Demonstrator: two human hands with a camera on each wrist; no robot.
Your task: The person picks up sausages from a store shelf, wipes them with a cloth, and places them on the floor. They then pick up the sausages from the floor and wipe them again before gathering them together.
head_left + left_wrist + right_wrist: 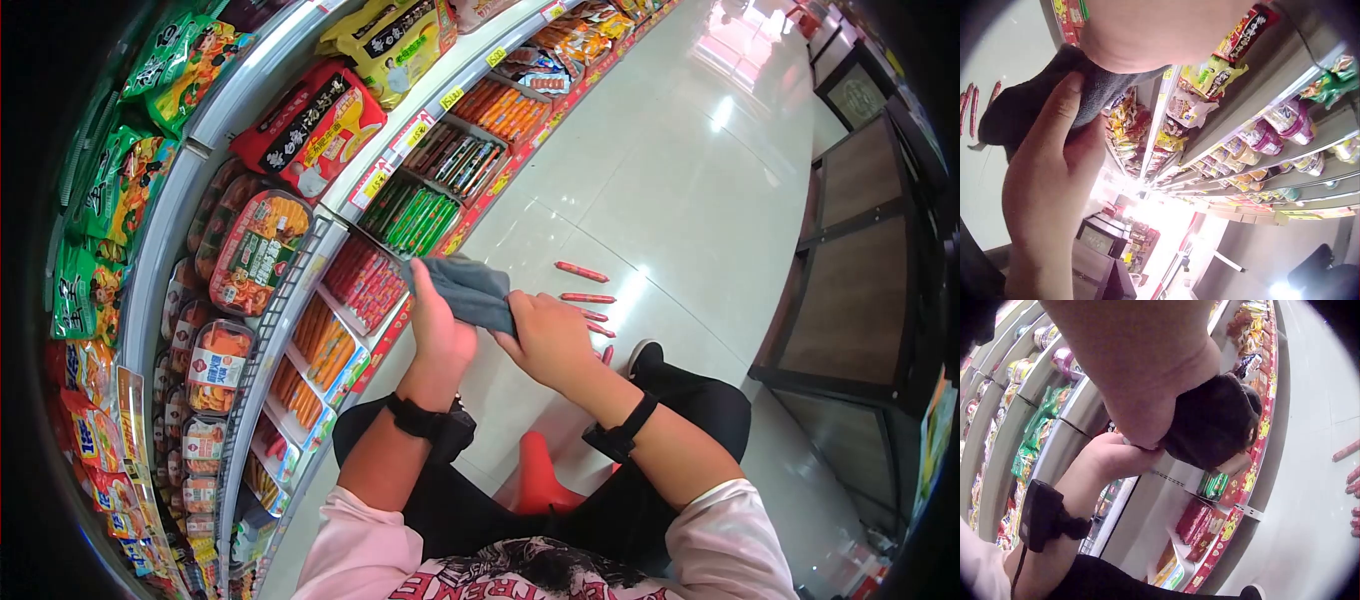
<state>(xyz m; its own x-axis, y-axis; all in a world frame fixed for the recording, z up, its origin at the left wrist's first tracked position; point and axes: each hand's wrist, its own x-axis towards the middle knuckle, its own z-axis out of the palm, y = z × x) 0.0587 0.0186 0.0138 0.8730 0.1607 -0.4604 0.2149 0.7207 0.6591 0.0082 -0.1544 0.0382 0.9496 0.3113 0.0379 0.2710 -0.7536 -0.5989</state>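
In the head view a dark grey cloth [465,290] lies folded between my hands, in front of the lower shelf. My left hand [440,325] carries it from the left, thumb straight up beside it and the other fingers mostly hidden beneath. A fingertip [1235,464] shows past the cloth's edge in the right wrist view. My right hand [547,335] grips the cloth's right end, its thumb [1066,103] pressed along the fabric in the left wrist view. Several red-wrapped sausage sticks [582,272] lie on the floor beyond my right hand.
Shelves on the left hold green stick packs [412,218], red stick packs [362,280], a red noodle bag [310,130] and packaged trays [262,255]. A red stool [540,475] stands between my legs. Dark cabinets [850,270] line the right side of the tiled floor [640,180].
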